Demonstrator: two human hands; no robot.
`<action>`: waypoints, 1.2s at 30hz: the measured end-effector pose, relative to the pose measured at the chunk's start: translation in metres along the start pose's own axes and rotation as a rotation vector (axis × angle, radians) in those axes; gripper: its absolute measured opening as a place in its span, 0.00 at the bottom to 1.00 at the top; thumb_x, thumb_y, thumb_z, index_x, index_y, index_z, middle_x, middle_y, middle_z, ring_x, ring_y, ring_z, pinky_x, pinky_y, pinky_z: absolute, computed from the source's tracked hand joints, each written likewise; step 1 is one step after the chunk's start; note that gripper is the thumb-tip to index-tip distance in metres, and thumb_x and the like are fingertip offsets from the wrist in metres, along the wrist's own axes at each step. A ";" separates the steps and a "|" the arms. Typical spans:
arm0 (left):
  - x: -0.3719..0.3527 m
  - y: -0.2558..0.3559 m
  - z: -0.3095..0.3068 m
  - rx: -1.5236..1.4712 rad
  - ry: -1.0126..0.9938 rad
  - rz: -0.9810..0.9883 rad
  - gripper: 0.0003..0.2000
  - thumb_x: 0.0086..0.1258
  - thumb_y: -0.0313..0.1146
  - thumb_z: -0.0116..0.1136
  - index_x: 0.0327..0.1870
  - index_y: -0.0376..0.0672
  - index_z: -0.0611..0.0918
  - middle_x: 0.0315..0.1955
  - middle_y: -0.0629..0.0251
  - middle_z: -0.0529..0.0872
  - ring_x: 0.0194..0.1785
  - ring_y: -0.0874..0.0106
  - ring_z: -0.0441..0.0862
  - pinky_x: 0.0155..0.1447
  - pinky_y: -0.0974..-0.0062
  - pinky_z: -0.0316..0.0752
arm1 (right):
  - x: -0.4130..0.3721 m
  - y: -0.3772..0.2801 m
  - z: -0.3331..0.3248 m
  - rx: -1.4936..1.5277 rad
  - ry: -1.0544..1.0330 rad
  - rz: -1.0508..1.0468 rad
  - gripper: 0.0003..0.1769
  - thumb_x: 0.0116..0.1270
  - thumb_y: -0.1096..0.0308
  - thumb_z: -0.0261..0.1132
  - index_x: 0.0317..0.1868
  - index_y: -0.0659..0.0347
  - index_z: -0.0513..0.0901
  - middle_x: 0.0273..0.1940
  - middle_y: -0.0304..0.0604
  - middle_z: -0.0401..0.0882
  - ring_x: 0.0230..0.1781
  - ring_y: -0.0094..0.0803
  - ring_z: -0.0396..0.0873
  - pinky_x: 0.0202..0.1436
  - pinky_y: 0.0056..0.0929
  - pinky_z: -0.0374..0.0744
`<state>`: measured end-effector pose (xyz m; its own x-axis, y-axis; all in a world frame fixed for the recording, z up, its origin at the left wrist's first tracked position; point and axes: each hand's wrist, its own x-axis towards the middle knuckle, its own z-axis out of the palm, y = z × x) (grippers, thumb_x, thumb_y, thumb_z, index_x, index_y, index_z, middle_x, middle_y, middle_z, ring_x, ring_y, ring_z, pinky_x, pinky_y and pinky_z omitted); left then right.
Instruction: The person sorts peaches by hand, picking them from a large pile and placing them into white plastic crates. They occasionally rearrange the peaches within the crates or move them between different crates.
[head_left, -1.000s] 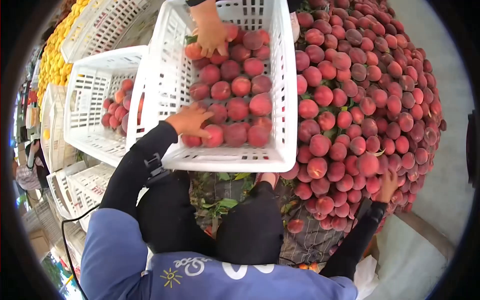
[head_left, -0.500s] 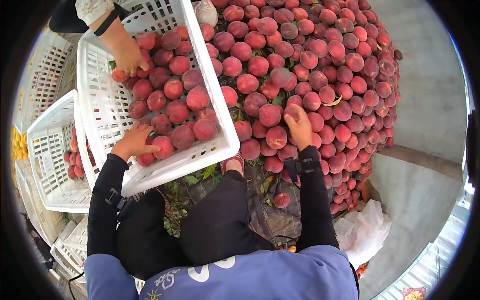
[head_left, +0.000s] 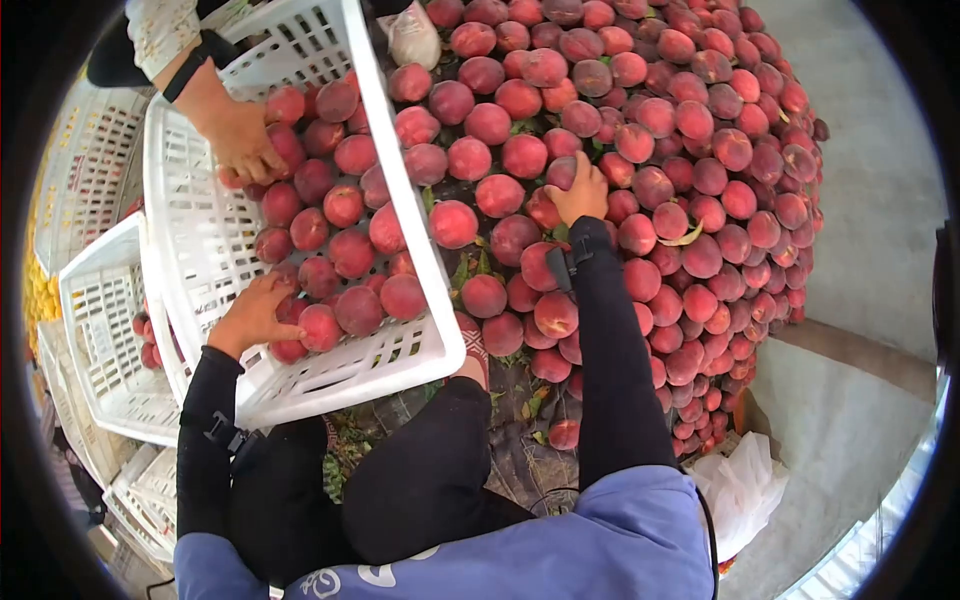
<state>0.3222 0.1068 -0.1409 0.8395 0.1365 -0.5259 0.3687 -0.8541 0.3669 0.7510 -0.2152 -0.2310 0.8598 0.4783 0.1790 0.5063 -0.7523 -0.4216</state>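
Note:
Inside the near left corner of a white slatted plastic crate [head_left: 400, 375], my left hand [head_left: 255, 315] curls its thumb and fingers round a peach [head_left: 291, 308] among the other peaches there. Red peaches [head_left: 350, 252] lie several deep across the crate. Out to the right, my right hand [head_left: 582, 195] grips a dark red peach [head_left: 562, 173] at the near side of a large peach pile [head_left: 690, 200]; its fingertips are partly hidden behind the fruit.
Another person's hand [head_left: 245, 140] reaches into the crate from the far left. More white crates [head_left: 105, 330] stand at left, one with peaches. A pale plastic bag [head_left: 735, 485] lies lower right. Leaves and a loose peach [head_left: 564, 434] lie on the dark ground sheet.
My right hand has moved farther away along the pile and closed on a peach. My left hand stays at the crate's near corner. The other person's hand has shifted slightly over the peaches.

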 end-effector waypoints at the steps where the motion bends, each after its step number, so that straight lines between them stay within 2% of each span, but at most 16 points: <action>1: 0.000 -0.003 0.002 -0.003 -0.007 -0.029 0.42 0.46 0.58 0.70 0.61 0.37 0.76 0.61 0.42 0.71 0.64 0.47 0.69 0.67 0.58 0.66 | 0.006 -0.006 -0.008 -0.134 -0.084 0.045 0.44 0.48 0.57 0.75 0.65 0.57 0.67 0.56 0.56 0.75 0.58 0.54 0.73 0.61 0.49 0.73; 2: 0.005 -0.008 0.001 -0.050 -0.028 0.013 0.40 0.46 0.55 0.70 0.60 0.39 0.76 0.59 0.44 0.72 0.60 0.47 0.72 0.64 0.57 0.69 | 0.013 -0.009 -0.007 -0.260 -0.172 0.077 0.43 0.48 0.57 0.75 0.65 0.55 0.68 0.55 0.55 0.76 0.58 0.53 0.73 0.60 0.50 0.74; 4: 0.000 -0.012 0.001 -0.075 0.032 0.106 0.37 0.46 0.47 0.68 0.60 0.41 0.75 0.51 0.48 0.75 0.50 0.48 0.77 0.54 0.56 0.73 | 0.022 0.057 0.038 -0.168 -0.185 -0.070 0.37 0.53 0.58 0.72 0.63 0.54 0.69 0.54 0.49 0.78 0.58 0.46 0.75 0.56 0.47 0.77; 5: -0.002 -0.017 0.004 -0.041 0.040 0.077 0.36 0.47 0.43 0.68 0.60 0.41 0.74 0.51 0.48 0.75 0.51 0.49 0.77 0.54 0.56 0.74 | 0.043 0.047 0.001 0.453 -0.588 -0.237 0.28 0.62 0.59 0.66 0.61 0.53 0.70 0.53 0.43 0.79 0.57 0.38 0.76 0.51 0.41 0.80; 6: -0.002 -0.020 0.006 -0.038 0.050 0.056 0.34 0.48 0.40 0.68 0.59 0.41 0.73 0.51 0.49 0.75 0.51 0.49 0.78 0.54 0.56 0.74 | 0.030 0.058 0.004 0.420 -0.275 -0.381 0.23 0.69 0.60 0.61 0.62 0.55 0.71 0.53 0.41 0.78 0.55 0.33 0.78 0.53 0.35 0.79; 8: -0.005 -0.010 0.001 -0.028 0.046 -0.046 0.29 0.51 0.33 0.67 0.58 0.43 0.74 0.50 0.52 0.77 0.51 0.50 0.79 0.53 0.56 0.76 | 0.000 -0.031 -0.057 1.484 -0.309 0.247 0.24 0.70 0.58 0.59 0.63 0.56 0.70 0.55 0.44 0.77 0.54 0.35 0.79 0.58 0.34 0.77; 10: 0.000 -0.013 0.007 0.063 0.055 -0.074 0.20 0.54 0.32 0.64 0.51 0.44 0.78 0.46 0.54 0.80 0.46 0.53 0.82 0.48 0.57 0.78 | -0.007 -0.112 -0.121 1.637 -0.511 0.220 0.26 0.68 0.58 0.63 0.63 0.60 0.69 0.57 0.43 0.76 0.56 0.40 0.77 0.64 0.45 0.75; 14: 0.002 -0.008 0.008 0.071 0.126 -0.090 0.09 0.61 0.33 0.57 0.42 0.44 0.81 0.40 0.55 0.83 0.43 0.53 0.84 0.46 0.58 0.78 | -0.041 -0.269 -0.161 1.137 -0.690 -0.098 0.32 0.64 0.60 0.67 0.64 0.63 0.65 0.54 0.46 0.74 0.56 0.34 0.77 0.61 0.33 0.75; 18: 0.010 -0.010 0.022 0.106 0.191 -0.137 0.08 0.65 0.32 0.52 0.41 0.46 0.83 0.39 0.55 0.85 0.43 0.53 0.84 0.45 0.58 0.78 | -0.078 -0.341 -0.060 0.797 -0.927 -0.339 0.42 0.50 0.58 0.76 0.63 0.62 0.66 0.56 0.51 0.72 0.58 0.43 0.74 0.59 0.37 0.74; 19: 0.004 0.005 0.003 0.012 0.129 -0.243 0.09 0.65 0.31 0.52 0.40 0.45 0.84 0.40 0.55 0.86 0.44 0.56 0.85 0.44 0.59 0.79 | -0.086 -0.353 -0.037 0.647 -1.038 -0.297 0.44 0.49 0.56 0.76 0.63 0.62 0.66 0.58 0.54 0.70 0.60 0.46 0.73 0.60 0.39 0.74; 21: 0.012 -0.006 0.021 0.119 0.158 -0.245 0.09 0.64 0.32 0.53 0.40 0.44 0.84 0.40 0.54 0.86 0.42 0.56 0.85 0.43 0.58 0.79 | -0.098 -0.363 0.003 0.477 -1.147 -0.258 0.45 0.48 0.55 0.77 0.63 0.63 0.65 0.61 0.58 0.68 0.62 0.48 0.71 0.61 0.40 0.73; 23: 0.018 -0.011 0.039 0.305 0.215 -0.196 0.08 0.64 0.32 0.54 0.37 0.44 0.85 0.39 0.56 0.85 0.41 0.58 0.86 0.42 0.59 0.79 | -0.110 -0.357 0.038 0.165 -0.962 -0.443 0.48 0.50 0.52 0.76 0.67 0.64 0.63 0.66 0.63 0.64 0.65 0.53 0.68 0.65 0.42 0.71; 26: 0.015 -0.002 0.033 0.278 0.223 -0.207 0.08 0.64 0.33 0.54 0.36 0.44 0.85 0.39 0.58 0.86 0.41 0.60 0.85 0.43 0.61 0.78 | -0.102 -0.321 0.074 0.193 -1.125 -0.471 0.51 0.54 0.54 0.75 0.71 0.66 0.59 0.64 0.60 0.68 0.62 0.45 0.73 0.65 0.37 0.71; 30: 0.010 0.013 0.020 0.377 0.189 -0.246 0.08 0.64 0.34 0.56 0.35 0.47 0.87 0.38 0.62 0.85 0.43 0.61 0.85 0.42 0.62 0.76 | -0.097 -0.301 0.088 0.386 -1.332 -0.373 0.48 0.57 0.56 0.72 0.71 0.68 0.59 0.65 0.61 0.67 0.60 0.44 0.74 0.65 0.36 0.71; 31: 0.010 0.011 0.021 0.373 0.213 -0.230 0.07 0.62 0.33 0.56 0.34 0.46 0.87 0.36 0.63 0.86 0.44 0.62 0.84 0.42 0.62 0.75 | -0.097 -0.311 0.075 0.279 -1.210 -0.506 0.46 0.56 0.55 0.73 0.69 0.67 0.62 0.63 0.61 0.69 0.58 0.47 0.76 0.61 0.38 0.74; 36: 0.005 0.008 0.012 0.241 0.262 -0.158 0.06 0.58 0.32 0.59 0.33 0.42 0.84 0.35 0.60 0.86 0.44 0.61 0.84 0.44 0.59 0.75 | -0.131 -0.343 0.050 0.065 -0.921 -0.512 0.36 0.51 0.55 0.74 0.56 0.62 0.69 0.55 0.60 0.69 0.52 0.57 0.77 0.53 0.47 0.77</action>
<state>0.3249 0.0944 -0.1494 0.8647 0.3730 -0.3365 0.4238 -0.9013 0.0898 0.4610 0.0025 -0.1539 0.1475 0.9118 -0.3832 0.7665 -0.3503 -0.5384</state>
